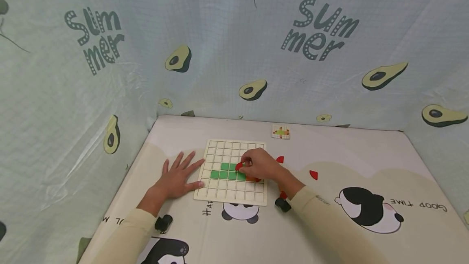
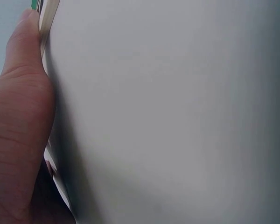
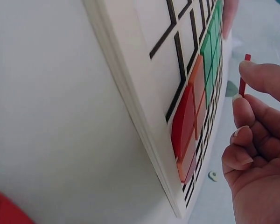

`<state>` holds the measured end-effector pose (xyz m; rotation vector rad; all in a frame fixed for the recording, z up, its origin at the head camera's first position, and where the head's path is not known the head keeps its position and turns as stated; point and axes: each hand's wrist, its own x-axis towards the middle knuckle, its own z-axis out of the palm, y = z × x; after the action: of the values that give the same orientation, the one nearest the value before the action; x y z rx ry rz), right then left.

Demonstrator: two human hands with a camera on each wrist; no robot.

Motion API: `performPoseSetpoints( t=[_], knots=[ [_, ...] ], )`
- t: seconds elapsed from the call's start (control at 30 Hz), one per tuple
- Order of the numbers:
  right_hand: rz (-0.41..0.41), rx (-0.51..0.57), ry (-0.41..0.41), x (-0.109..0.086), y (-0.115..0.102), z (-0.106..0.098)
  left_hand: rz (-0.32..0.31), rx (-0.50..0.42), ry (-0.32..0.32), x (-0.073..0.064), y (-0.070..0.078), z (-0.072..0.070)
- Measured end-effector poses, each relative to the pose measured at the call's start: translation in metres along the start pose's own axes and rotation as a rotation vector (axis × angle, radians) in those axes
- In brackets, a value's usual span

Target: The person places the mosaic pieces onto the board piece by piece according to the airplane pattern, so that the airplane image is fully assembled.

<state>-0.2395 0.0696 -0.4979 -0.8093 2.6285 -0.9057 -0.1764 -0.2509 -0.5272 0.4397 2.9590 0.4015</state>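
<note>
A pale wooden grid board (image 1: 214, 192) lies on the table, with green square tiles (image 1: 224, 175) in two rows near its middle. My left hand (image 1: 177, 180) lies spread beside the board, thumb and fingertips at its left edge. Above the board, my right hand (image 1: 261, 163) pinches a red quarter-round tile (image 1: 239, 166) between thumb and index finger. The right wrist view shows this red tile (image 3: 245, 74) edge-on, clear of the board. Orange tiles (image 3: 199, 77) and a red tile (image 3: 184, 119) sit in the grid near the board's right side, partly hidden by my right hand in the head view.
Loose red tiles lie right of the board: one (image 1: 280, 159) behind my right wrist, another (image 1: 313, 174) farther right, and one (image 1: 283, 194) by the forearm. A small pattern card (image 1: 280, 132) lies at the back. A printed curtain (image 1: 212, 31) rises behind the table.
</note>
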Motion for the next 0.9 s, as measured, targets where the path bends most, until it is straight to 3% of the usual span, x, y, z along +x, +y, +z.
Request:
performPoseSetpoints(
  t=[0.9],
  knots=[
    [-0.032,-0.046,0.037,0.024,-0.024,0.025,-0.003,-0.008,-0.009,-0.001,-0.001,-0.002]
  ],
)
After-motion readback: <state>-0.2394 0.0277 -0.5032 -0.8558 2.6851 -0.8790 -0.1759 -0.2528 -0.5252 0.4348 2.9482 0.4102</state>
